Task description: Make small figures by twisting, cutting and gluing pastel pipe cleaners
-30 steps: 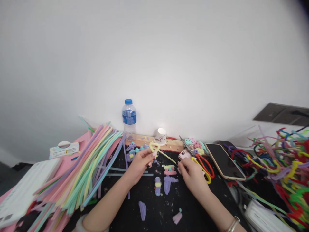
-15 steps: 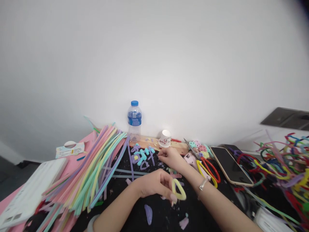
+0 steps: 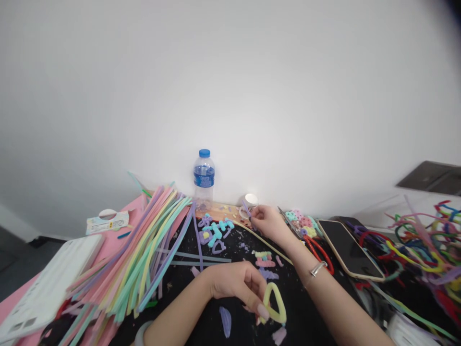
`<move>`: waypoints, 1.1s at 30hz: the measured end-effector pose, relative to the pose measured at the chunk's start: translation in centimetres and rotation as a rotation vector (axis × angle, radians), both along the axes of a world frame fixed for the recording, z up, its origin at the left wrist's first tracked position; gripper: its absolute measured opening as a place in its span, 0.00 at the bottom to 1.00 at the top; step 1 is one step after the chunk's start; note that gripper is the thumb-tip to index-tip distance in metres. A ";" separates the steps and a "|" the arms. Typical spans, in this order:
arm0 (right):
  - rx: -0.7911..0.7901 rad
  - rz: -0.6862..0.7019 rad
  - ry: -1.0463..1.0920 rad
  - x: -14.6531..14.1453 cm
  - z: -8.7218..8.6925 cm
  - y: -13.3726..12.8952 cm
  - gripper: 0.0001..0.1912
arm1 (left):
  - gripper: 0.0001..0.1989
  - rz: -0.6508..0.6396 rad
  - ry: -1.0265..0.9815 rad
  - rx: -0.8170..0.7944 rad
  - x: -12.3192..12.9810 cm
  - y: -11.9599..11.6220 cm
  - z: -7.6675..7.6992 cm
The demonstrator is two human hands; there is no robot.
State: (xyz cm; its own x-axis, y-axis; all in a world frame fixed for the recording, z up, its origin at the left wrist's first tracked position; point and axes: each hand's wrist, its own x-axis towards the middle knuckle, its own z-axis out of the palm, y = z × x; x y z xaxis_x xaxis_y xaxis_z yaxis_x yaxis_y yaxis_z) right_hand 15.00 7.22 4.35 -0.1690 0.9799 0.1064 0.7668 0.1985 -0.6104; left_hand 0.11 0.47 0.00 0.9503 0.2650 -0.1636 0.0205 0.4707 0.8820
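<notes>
1. Black table, seen remotely on my head feed. Work looks partway through, I judge: small pieces lie shaped near its middle, plenty of stock unshaped.
2. Fuzzy pastel stems in a bundle, sprawled by the left edge. Mostly straight; unworked, by my reading.
3. Bright stems in a tangle, heaped along the right edge.
4. Phone, dark screen up, between tangle and right hand.
5. Left hand, over the near part: thumb and fingers pinching the loop in item 8.
6. Right hand, towards the far edge, fingertips drawn together at a thin lilac strip. I cannot tell whether they grip it or only touch.
7. Bottle, upright at the far edge, against the wall.
8. Pale yellow loop, right of the left hand's fingertips, nearer the near edge than the far. Thick, fuzzy, bent to a rounded triangle with an open middle. Bending looks largely done; the thumb hides whether the ends join.
9. Turquoise piece, branched, among lilac bits left of middle. Looks formed.
10. Lilac leaf-shaped piece, flat, below the left hand. Also looks formed.
11. Pink scrap, just beneath the loop; purpose unclear to me.
</notes>
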 end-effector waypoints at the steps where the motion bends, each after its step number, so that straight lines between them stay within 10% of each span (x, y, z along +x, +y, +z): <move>1: 0.022 -0.014 -0.018 0.3 0.2 -0.1 0.04 | 0.16 -0.008 -0.001 0.000 0.0 0.0 0.0; 14: 0.045 0.156 -0.089 -4.6 -3.6 2.9 0.12 | 0.20 0.023 -0.009 -0.054 0.2 0.2 -0.5; 24: 0.169 0.192 -0.041 -4.8 -2.4 2.4 0.10 | 0.18 0.029 -0.053 -0.089 0.1 0.3 -0.5; 33: 0.017 0.822 -0.183 -9.4 -1.8 -0.1 0.10 | 0.20 -0.156 -0.122 -0.080 -0.6 0.5 -0.1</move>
State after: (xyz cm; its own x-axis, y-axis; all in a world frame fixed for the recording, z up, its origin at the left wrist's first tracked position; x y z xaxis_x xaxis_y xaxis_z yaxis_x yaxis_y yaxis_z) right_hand 5.59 7.10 2.54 -0.8438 0.5362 0.0216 0.4610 0.7448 -0.4824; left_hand -0.50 0.97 -0.13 0.9928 0.1041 -0.0595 -0.0060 0.5392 0.8422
